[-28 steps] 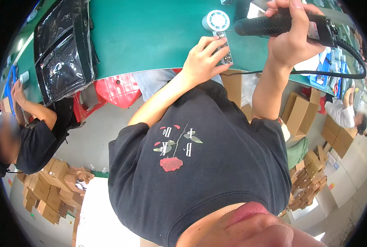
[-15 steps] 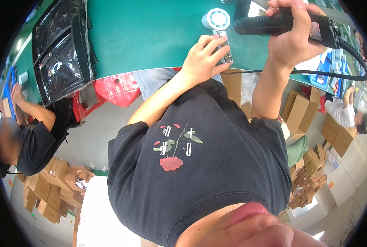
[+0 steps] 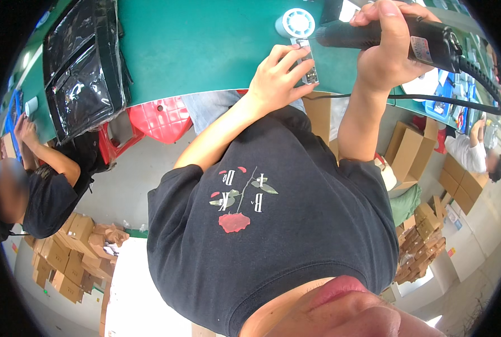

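Observation:
A small handheld fan with a round white and light-blue head lies on the green table. Its narrow clear handle shows parts inside. My left hand is closed over this handle, fingers across it, pressing it to the table. In my right hand is a black corded electric screwdriver, held nearly level with its tip pointing left. That tip is close to where the fan's head meets the handle; whether it touches cannot be made out.
The screwdriver's black cable loops back along the table edge. Black plastic-wrapped bags lie at the left of the green table. Blue trays stand at the right. A red stool is below; a co-worker sits left.
My right hand and the screwdriver have moved a little to the left. The fan has shifted very slightly away from me, with my left hand still on it.

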A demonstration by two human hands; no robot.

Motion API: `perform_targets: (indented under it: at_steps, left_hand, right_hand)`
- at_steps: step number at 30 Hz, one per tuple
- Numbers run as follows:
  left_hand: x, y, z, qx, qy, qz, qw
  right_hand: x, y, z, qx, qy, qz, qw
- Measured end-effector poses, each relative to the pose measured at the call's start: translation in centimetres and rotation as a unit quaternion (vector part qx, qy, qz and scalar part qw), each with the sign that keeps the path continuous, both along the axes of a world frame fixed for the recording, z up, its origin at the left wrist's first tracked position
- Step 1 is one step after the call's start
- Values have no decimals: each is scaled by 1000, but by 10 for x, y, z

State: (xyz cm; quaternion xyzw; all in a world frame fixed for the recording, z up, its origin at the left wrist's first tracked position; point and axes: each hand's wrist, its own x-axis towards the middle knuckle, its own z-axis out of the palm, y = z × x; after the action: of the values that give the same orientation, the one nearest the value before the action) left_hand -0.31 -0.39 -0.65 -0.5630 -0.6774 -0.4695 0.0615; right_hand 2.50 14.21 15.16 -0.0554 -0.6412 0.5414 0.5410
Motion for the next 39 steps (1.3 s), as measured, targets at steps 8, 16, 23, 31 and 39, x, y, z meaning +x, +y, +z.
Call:
perform_targets:
  at_steps: [8,16,23,31,39]
  left_hand:
    - [-4,-8,3,-34,-35,-21,999]
    - [1,5,5,-42,-40,12,998]
    - [-3,3,3,-34,-47,2,998]
    - [0,3,3,-39,-48,6,998]
    - [-1,3,-2,-19,-18,12,1000]
  right_hand:
    - [30,76,32,-54,17,-74,996]
    - [21,77,59,-24,42,-136,990]
    - [30,114,49,13,-6,-200,980]
    - [45,73,31,-50,-47,-129,989]
    - [73,-12,27,-71,20,-40,996]
